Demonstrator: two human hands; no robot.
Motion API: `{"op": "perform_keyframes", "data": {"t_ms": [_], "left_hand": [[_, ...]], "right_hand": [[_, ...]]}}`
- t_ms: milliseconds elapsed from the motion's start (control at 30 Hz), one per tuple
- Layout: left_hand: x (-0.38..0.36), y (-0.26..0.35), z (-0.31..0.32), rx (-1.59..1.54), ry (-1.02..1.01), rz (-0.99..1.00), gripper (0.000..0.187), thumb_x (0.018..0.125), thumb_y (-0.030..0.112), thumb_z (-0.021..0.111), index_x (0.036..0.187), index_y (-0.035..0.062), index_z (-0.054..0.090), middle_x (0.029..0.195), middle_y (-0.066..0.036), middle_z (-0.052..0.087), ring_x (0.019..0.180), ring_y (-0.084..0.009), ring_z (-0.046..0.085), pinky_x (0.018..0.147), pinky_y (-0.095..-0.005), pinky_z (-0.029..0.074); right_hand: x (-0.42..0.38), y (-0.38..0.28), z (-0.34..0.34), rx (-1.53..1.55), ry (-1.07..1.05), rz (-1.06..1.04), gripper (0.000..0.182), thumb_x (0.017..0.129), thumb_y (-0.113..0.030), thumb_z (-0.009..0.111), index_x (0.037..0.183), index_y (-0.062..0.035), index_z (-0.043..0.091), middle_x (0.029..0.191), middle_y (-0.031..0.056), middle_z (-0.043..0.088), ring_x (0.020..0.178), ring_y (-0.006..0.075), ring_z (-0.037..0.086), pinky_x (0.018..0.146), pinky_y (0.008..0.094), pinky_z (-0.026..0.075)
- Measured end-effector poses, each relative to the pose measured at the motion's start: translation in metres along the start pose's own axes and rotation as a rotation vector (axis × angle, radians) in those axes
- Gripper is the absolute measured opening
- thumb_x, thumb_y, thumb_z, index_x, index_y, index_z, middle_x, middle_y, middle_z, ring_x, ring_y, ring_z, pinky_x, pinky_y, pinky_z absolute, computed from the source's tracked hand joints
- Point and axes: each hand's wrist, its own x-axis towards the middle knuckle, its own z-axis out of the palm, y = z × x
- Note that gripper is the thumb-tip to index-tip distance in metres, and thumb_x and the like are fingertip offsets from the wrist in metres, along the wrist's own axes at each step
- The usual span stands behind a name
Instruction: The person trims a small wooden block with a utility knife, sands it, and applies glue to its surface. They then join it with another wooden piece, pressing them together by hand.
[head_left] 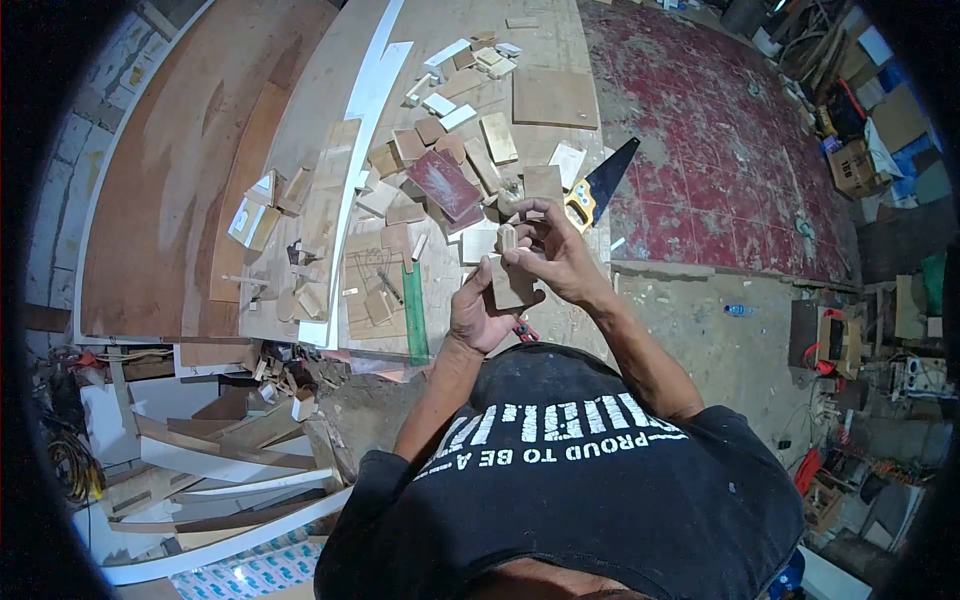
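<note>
From my head view, the left hand (pixel 482 312) pinches a block (pixel 513 284) between thumb and fingers, just in front of the shirt (pixel 590 470). Its fingers wrap underneath, so the block's lower face is hidden from me. The right hand (pixel 560 262) curls round a small rounded piece (pixel 507 238) at the block's 12 o'clock edge; its own fingers cover part of that piece, and I honestly cannot tell whether it grips it or merely steadies it. Something red (pixel 524 330) pokes out at 6 o'clock, cut off by the shirt. Dark, curved borders swallow the corners of my view.

Taking the hands as the dial's centre, loose offcuts (pixel 497 138) crowd from 10 to 12 o'clock, a dark red sheet (pixel 445 185) lying over some of them. A saw (pixel 606 182) sits at 1 o'clock, its blade overhanging the table edge. A green ruler (pixel 415 315) lies at 9, and a long white strip (pixel 365 110) runs away toward 11.

The table (pixel 550 50) is pale wood, with a brown panel (pixel 175 170) at 10. Worn red floor (pixel 690 150) spreads from 1 to 2, bare concrete (pixel 670 330) at 3; curved wooden parts (pixel 230 455) pile up at 8.
</note>
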Motion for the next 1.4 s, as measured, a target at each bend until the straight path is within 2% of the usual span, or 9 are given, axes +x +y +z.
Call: {"op": "perform_keyframes", "data": {"t_ms": [167, 400, 533, 567, 700, 1000, 1133, 1233, 1400], "left_hand": [[0.0, -0.003, -0.015, -0.121, -0.09, -0.028, 0.051, 0.097, 0.041, 0.053, 0.135, 0.0074, 0.046, 0.128, -0.012, 0.056, 0.12, -0.026, 0.054, 0.096, -0.0518, 0.046], [-0.001, -0.001, -0.004, -0.107, 0.0, -0.005, 0.049, 0.096, 0.039, 0.056, 0.132, 0.0069, 0.048, 0.119, -0.011, 0.06, 0.11, -0.0249, 0.06, 0.091, -0.0485, 0.051], [-0.003, 0.001, 0.014, 0.209, 0.083, 0.094, 0.046, 0.095, 0.031, 0.06, 0.131, 0.0053, 0.048, 0.112, -0.008, 0.062, 0.105, -0.0199, 0.062, 0.088, -0.0412, 0.053], [-0.002, 0.001, 0.02, 0.267, 0.086, 0.113, 0.043, 0.093, 0.025, 0.063, 0.128, 0.003, 0.051, 0.108, -0.006, 0.063, 0.096, -0.0151, 0.062, 0.084, -0.0338, 0.053], [0.002, -0.005, 0.035, 0.465, 0.201, 0.243, 0.041, 0.087, 0.017, 0.072, 0.121, -0.0003, 0.057, 0.103, -0.004, 0.063, 0.088, -0.0101, 0.058, 0.077, -0.0269, 0.049], [0.009, -0.011, 0.026, 0.917, 0.2, 0.478, 0.048, 0.08, 0.011, 0.079, 0.12, -0.0018, 0.057, 0.104, -0.005, 0.061, 0.094, -0.0104, 0.055, 0.085, -0.0264, 0.047], [0.008, -0.012, 0.031, 0.899, 0.199, 0.476, 0.051, 0.079, 0.009, 0.079, 0.121, -0.0022, 0.055, 0.108, -0.006, 0.059, 0.099, -0.0115, 0.055, 0.088, -0.027, 0.046], [0.01, -0.012, 0.031, 0.914, 0.233, 0.503, 0.056, 0.077, 0.007, 0.08, 0.124, -0.0025, 0.052, 0.11, -0.007, 0.057, 0.102, -0.0121, 0.055, 0.089, -0.0265, 0.047], [0.009, -0.01, 0.029, 0.949, 0.217, 0.529, 0.062, 0.073, 0.006, 0.083, 0.125, -0.0015, 0.05, 0.114, -0.007, 0.055, 0.104, -0.0129, 0.055, 0.086, -0.026, 0.051]], "right_hand": [[0.001, -0.002, 0.007, -0.396, 0.07, -0.124, 0.044, 0.082, -0.011, 0.074, 0.122, -0.0037, 0.056, 0.108, 0.005, 0.063, 0.099, 0.0136, 0.059, 0.088, 0.0293, 0.047], [-0.001, -0.01, 0.008, -0.436, 0.069, -0.166, 0.039, 0.084, -0.013, 0.072, 0.119, -0.0033, 0.059, 0.107, 0.0049, 0.063, 0.096, 0.0126, 0.059, 0.085, 0.0289, 0.048], [0.0, 0.003, -0.011, 0.146, 0.004, 0.023, 0.034, 0.086, -0.005, 0.066, 0.118, -0.0023, 0.058, 0.111, 0.007, 0.061, 0.102, 0.0147, 0.057, 0.086, 0.0303, 0.047], [0.0, 0.006, -0.013, 0.199, -0.007, 0.018, 0.032, 0.087, -0.005, 0.065, 0.118, -0.0026, 0.059, 0.11, 0.0058, 0.061, 0.102, 0.0137, 0.057, 0.084, 0.0293, 0.048], [0.0, 0.012, -0.019, 0.195, 0.019, -0.047, 0.032, 0.087, -0.007, 0.066, 0.118, -0.0025, 0.059, 0.11, 0.0051, 0.06, 0.103, 0.0139, 0.057, 0.087, 0.0297, 0.047], [0.001, 0.006, -0.034, 0.01, -0.008, -0.078, 0.03, 0.086, -0.008, 0.068, 0.114, -0.001, 0.062, 0.111, 0.0052, 0.062, 0.104, 0.0133, 0.057, 0.091, 0.0291, 0.046], [0.001, 0.003, -0.036, -0.033, 0.024, -0.091, 0.03, 0.086, -0.008, 0.069, 0.115, -0.001, 0.061, 0.109, 0.0046, 0.063, 0.101, 0.0127, 0.058, 0.088, 0.0282, 0.048], [0.001, 0.001, -0.037, 0.116, 0.132, -0.092, 0.031, 0.086, -0.008, 0.07, 0.114, -0.0003, 0.06, 0.108, 0.0054, 0.062, 0.099, 0.0135, 0.059, 0.088, 0.0288, 0.049], [-0.004, -0.014, -0.033, 0.02, 0.081, -0.216, 0.031, 0.085, -0.002, 0.068, 0.114, 0.0013, 0.06, 0.111, 0.0071, 0.061, 0.105, 0.0153, 0.058, 0.093, 0.0303, 0.047]]}}
